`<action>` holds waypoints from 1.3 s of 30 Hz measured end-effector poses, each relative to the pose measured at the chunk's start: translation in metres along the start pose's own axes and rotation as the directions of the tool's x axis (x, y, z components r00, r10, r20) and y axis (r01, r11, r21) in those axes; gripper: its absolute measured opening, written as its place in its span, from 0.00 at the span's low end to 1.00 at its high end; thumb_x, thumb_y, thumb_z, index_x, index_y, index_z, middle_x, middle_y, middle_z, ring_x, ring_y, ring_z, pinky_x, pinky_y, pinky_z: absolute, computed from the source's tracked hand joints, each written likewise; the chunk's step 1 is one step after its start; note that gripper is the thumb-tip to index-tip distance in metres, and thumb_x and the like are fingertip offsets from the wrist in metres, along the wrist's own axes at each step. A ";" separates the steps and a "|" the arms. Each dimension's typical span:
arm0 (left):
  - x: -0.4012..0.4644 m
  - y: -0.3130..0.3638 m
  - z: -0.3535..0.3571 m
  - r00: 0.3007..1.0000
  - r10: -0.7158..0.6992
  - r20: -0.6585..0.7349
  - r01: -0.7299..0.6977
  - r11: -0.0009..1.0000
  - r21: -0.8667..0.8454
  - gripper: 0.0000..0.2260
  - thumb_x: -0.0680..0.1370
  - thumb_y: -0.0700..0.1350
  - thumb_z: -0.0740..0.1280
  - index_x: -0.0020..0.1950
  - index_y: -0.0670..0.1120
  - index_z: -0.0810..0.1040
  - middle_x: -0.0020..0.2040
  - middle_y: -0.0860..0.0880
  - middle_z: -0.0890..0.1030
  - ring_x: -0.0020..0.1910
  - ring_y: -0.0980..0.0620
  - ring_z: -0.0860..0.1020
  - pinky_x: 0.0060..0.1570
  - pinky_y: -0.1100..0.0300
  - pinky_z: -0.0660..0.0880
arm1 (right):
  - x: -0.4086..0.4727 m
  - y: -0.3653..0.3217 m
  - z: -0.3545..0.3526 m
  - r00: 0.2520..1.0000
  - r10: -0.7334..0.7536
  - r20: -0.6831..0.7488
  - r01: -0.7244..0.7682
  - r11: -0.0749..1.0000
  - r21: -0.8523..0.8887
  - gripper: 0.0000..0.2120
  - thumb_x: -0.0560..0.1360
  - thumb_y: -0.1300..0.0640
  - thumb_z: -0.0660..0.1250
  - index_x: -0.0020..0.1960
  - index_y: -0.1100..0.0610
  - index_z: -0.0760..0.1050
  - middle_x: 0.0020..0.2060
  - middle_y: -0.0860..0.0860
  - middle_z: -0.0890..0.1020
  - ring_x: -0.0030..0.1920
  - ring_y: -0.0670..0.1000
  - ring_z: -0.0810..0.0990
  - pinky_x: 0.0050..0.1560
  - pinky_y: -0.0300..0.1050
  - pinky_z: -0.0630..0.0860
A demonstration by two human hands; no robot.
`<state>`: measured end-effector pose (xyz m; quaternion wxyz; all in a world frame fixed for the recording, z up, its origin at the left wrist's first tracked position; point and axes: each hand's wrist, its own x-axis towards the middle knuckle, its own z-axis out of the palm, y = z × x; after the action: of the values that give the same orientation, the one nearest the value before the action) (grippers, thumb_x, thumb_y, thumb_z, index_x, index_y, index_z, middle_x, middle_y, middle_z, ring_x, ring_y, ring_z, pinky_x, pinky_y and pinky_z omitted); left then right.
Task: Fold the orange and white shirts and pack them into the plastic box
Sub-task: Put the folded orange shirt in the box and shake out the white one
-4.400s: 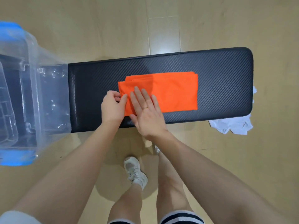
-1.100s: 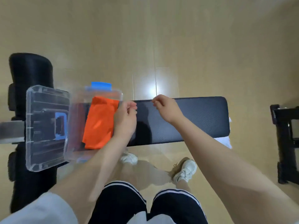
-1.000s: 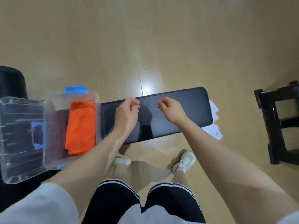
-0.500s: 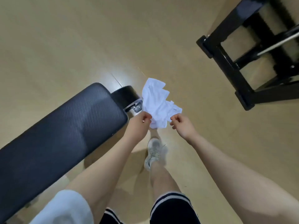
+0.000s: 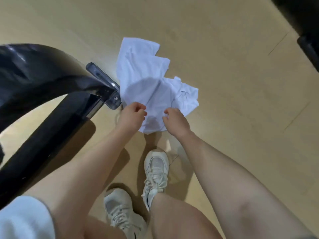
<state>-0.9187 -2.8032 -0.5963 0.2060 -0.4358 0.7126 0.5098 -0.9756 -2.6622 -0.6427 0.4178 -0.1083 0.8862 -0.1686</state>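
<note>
Hands (image 5: pixel 133 114) now lower, seemingly pinching crumpled white shirt (image 5: pixel 146 78).

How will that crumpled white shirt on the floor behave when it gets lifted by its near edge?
The white shirt will probably drape and sag, since it lies rumpled in soft folds. It looks thin, so likely light. The left hand and right hand grip only its near edge, so the rest may trail.

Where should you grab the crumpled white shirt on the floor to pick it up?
Probably by the near edge of the white shirt, coming from above on the person's side. It lies in a crumpled heap beside the bench foot, and that edge is free. The left hand and right hand already curl there, a little apart, so it should lift spread out.
</note>
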 end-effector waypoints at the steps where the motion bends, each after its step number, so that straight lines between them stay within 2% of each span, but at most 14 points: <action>1: 0.015 -0.011 0.007 1.000 0.014 -0.006 -0.013 0.998 0.054 0.10 0.76 0.39 0.56 0.52 0.46 0.75 0.47 0.47 0.80 0.45 0.47 0.77 0.49 0.52 0.74 | 0.018 0.007 0.017 0.997 -0.079 -0.023 0.075 0.989 -0.130 0.19 0.77 0.55 0.59 0.67 0.57 0.66 0.66 0.57 0.69 0.62 0.58 0.70 0.57 0.51 0.71; 3: 0.040 -0.028 0.016 0.998 0.054 -0.038 -0.048 0.988 0.147 0.12 0.76 0.39 0.56 0.55 0.44 0.75 0.48 0.47 0.80 0.49 0.46 0.77 0.52 0.51 0.74 | 0.047 0.020 0.047 0.964 -0.265 -0.032 0.228 0.880 -0.416 0.24 0.77 0.53 0.62 0.71 0.55 0.62 0.69 0.56 0.66 0.64 0.59 0.69 0.57 0.53 0.69; 5: 0.058 -0.041 0.020 0.995 0.072 -0.075 -0.062 0.990 0.125 0.12 0.76 0.38 0.56 0.55 0.43 0.76 0.48 0.47 0.80 0.49 0.46 0.78 0.53 0.51 0.74 | 0.062 0.027 0.069 0.938 -0.347 0.019 0.303 0.788 -0.537 0.23 0.75 0.54 0.64 0.68 0.55 0.65 0.65 0.56 0.71 0.62 0.59 0.71 0.55 0.52 0.69; 8: 0.069 -0.051 0.018 0.994 0.057 -0.097 -0.053 0.998 0.035 0.11 0.76 0.37 0.55 0.52 0.44 0.75 0.46 0.46 0.80 0.45 0.48 0.78 0.50 0.53 0.74 | 0.069 0.027 0.085 0.910 -0.409 -0.067 0.282 0.729 -0.624 0.09 0.69 0.60 0.64 0.47 0.54 0.79 0.42 0.54 0.80 0.45 0.55 0.78 0.42 0.46 0.72; 9: 0.068 -0.053 0.014 0.993 0.065 -0.097 -0.062 0.997 0.033 0.11 0.76 0.37 0.55 0.51 0.45 0.75 0.45 0.47 0.80 0.44 0.49 0.78 0.49 0.53 0.74 | 0.067 0.025 0.083 0.909 -0.407 -0.093 0.260 0.726 -0.637 0.11 0.69 0.62 0.61 0.45 0.54 0.80 0.40 0.54 0.80 0.44 0.55 0.78 0.42 0.45 0.71; 13: 0.027 -0.038 -0.012 0.991 0.053 -0.121 -0.053 0.999 0.005 0.10 0.76 0.38 0.55 0.50 0.44 0.75 0.42 0.49 0.79 0.38 0.50 0.77 0.41 0.56 0.72 | 0.036 0.001 0.044 0.941 -0.325 -0.095 0.272 0.894 -0.357 0.12 0.76 0.64 0.56 0.56 0.58 0.74 0.53 0.57 0.76 0.55 0.59 0.73 0.46 0.48 0.64; 17: -0.059 0.008 -0.046 0.994 0.032 -0.107 -0.036 0.999 -0.034 0.11 0.76 0.37 0.56 0.51 0.42 0.77 0.43 0.47 0.80 0.37 0.50 0.75 0.43 0.55 0.74 | -0.043 -0.056 -0.042 0.935 -0.254 -0.247 0.262 0.965 -0.002 0.09 0.77 0.62 0.56 0.53 0.62 0.73 0.49 0.58 0.78 0.51 0.59 0.75 0.46 0.51 0.68; 21: -0.163 0.082 -0.103 0.992 0.111 -0.058 -0.111 0.994 0.001 0.09 0.76 0.38 0.58 0.51 0.47 0.75 0.38 0.51 0.78 0.34 0.50 0.73 0.37 0.58 0.71 | -0.157 -0.124 -0.150 0.968 -0.156 -0.198 0.223 0.894 0.389 0.08 0.79 0.58 0.55 0.52 0.61 0.70 0.43 0.55 0.76 0.43 0.54 0.72 0.41 0.47 0.65; 25: -0.266 0.161 -0.174 0.953 0.293 0.080 -0.295 0.955 0.024 0.13 0.76 0.45 0.64 0.60 0.53 0.70 0.49 0.53 0.76 0.41 0.54 0.76 0.44 0.59 0.74 | -0.267 -0.189 -0.251 0.959 -0.222 -0.176 0.283 0.764 0.579 0.09 0.78 0.57 0.57 0.40 0.49 0.68 0.36 0.46 0.70 0.37 0.46 0.69 0.38 0.41 0.65; 29: -0.343 0.216 -0.225 0.847 0.520 0.116 -0.531 0.840 0.112 0.23 0.72 0.44 0.71 0.66 0.46 0.71 0.62 0.46 0.69 0.56 0.55 0.70 0.61 0.57 0.70 | -0.351 -0.249 -0.326 0.939 -0.331 -0.095 0.321 0.739 0.592 0.10 0.78 0.60 0.60 0.39 0.50 0.69 0.31 0.44 0.68 0.30 0.42 0.66 0.30 0.34 0.63; 32: -0.391 0.248 -0.256 0.844 0.530 0.085 -0.531 0.847 -0.014 0.14 0.66 0.52 0.70 0.50 0.50 0.79 0.60 0.50 0.70 0.56 0.62 0.69 0.53 0.76 0.66 | -0.387 -0.286 -0.359 0.908 -0.418 -0.011 0.329 0.697 0.637 0.10 0.78 0.63 0.60 0.40 0.53 0.71 0.33 0.48 0.73 0.31 0.42 0.71 0.32 0.33 0.68; 34: -0.418 0.256 -0.273 0.839 0.542 0.052 -0.542 0.840 -0.016 0.10 0.64 0.58 0.64 0.43 0.59 0.77 0.54 0.58 0.73 0.53 0.63 0.72 0.49 0.74 0.66 | -0.400 -0.306 -0.370 0.893 -0.449 0.033 0.332 0.707 0.625 0.10 0.77 0.63 0.61 0.39 0.54 0.71 0.32 0.49 0.74 0.30 0.43 0.72 0.32 0.34 0.68; 37: -0.448 0.253 -0.294 0.852 0.521 -0.038 -0.522 0.852 -0.023 0.15 0.65 0.61 0.61 0.38 0.51 0.75 0.34 0.57 0.74 0.33 0.61 0.70 0.36 0.66 0.65 | -0.407 -0.333 -0.375 0.904 -0.428 -0.006 0.370 0.773 0.515 0.11 0.76 0.62 0.63 0.36 0.54 0.69 0.31 0.50 0.71 0.32 0.47 0.68 0.32 0.39 0.65; 39: -0.461 0.249 -0.304 0.853 0.511 -0.111 -0.516 0.857 -0.020 0.14 0.67 0.59 0.64 0.34 0.48 0.71 0.28 0.55 0.71 0.28 0.59 0.67 0.31 0.67 0.62 | -0.407 -0.345 -0.372 0.900 -0.436 -0.010 0.416 0.851 0.322 0.12 0.75 0.61 0.65 0.34 0.53 0.68 0.31 0.49 0.71 0.32 0.47 0.67 0.32 0.39 0.64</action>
<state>-0.8332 -2.8641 0.0000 0.0155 -0.2602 0.7997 0.5409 -0.9918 -2.7666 -0.0009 0.4098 -0.2391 0.7877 -0.3930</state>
